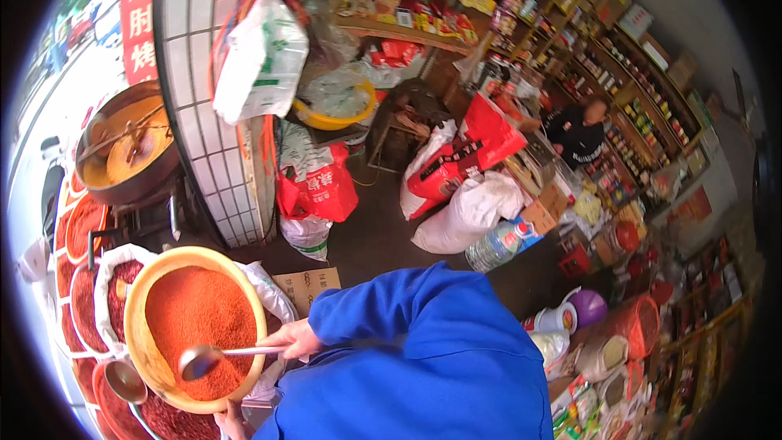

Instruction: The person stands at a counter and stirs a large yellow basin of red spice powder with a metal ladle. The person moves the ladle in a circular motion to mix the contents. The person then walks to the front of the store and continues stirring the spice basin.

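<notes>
A large yellowish basin (259, 311) holds a heap of coarse red powder (195, 305) that looks like ground chili. My right hand (294, 340) grips the handle of a metal ladle (200, 362), whose bowl rests at the powder's surface near the basin's lower part. At the lower rim, my left hand (232, 420) holds the basin from outside; part of that hand is cut off by the blue sleeve and the basin. A second metal ladle (126, 381) lies beside the basin, over a container of dried red chilies (177, 420).
White sack (131, 253) of dark red chilies and tubs of red spice (85, 226) stand beyond the basin. A big dark wok (143, 180) stands by the tiled pillar (201, 98). Sacks (467, 211) and a water bottle (496, 247) are on the floor; a person (577, 134) is behind them.
</notes>
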`<state>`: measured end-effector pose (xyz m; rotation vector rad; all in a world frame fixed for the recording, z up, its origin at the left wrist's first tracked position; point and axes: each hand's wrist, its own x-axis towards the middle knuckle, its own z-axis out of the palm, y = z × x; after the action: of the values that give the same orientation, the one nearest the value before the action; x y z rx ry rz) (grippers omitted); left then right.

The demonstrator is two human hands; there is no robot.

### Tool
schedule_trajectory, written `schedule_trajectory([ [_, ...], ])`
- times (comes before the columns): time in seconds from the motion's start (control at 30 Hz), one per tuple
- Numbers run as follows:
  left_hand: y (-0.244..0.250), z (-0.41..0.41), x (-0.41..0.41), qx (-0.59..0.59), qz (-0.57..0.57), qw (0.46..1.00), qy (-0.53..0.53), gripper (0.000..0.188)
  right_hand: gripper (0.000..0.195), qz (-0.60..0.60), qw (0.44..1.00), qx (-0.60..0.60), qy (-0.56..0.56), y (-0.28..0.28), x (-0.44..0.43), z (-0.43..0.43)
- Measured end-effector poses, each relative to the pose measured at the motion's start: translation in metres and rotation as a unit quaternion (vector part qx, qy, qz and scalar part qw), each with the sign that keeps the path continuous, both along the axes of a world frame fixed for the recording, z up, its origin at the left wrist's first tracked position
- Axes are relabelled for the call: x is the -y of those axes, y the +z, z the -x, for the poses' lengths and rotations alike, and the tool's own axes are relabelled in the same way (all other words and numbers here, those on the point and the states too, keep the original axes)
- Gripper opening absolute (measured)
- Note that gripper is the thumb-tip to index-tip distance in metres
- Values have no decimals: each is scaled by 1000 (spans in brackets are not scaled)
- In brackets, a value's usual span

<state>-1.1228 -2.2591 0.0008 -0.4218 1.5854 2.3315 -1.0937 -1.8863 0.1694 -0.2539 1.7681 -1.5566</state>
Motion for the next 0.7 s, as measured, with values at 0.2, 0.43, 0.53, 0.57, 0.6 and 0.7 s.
schedule_trajectory([
  [0.2, -10, 9, -21, 19, 2, 999, -42, 16, 66, -263, 942, -180, 102, -1, -16, -34],
  [0.43, 14, -3, -15, -39, 111, 990, -81, 14, 60, -305, 951, 55, -16, -8, 53, 47],
  [0.53, 51, 3, -41, -21, 198, 979, -54, 13, 49, -256, 931, -250, 74, -47, 39, 50],
  [0.57, 46, 11, -52, -39, 45, 998, -19, 20, 60, -100, 927, -361, -8, -93, 32, 50],
  [0.6, 44, 5, -44, -38, 61, 997, -17, 25, 62, -218, 925, -301, 76, -70, 34, 59],
  [0.7, 59, -22, -35, -37, 92, 995, -7, 39, 67, -354, 872, -311, 129, -23, 47, 80],
])
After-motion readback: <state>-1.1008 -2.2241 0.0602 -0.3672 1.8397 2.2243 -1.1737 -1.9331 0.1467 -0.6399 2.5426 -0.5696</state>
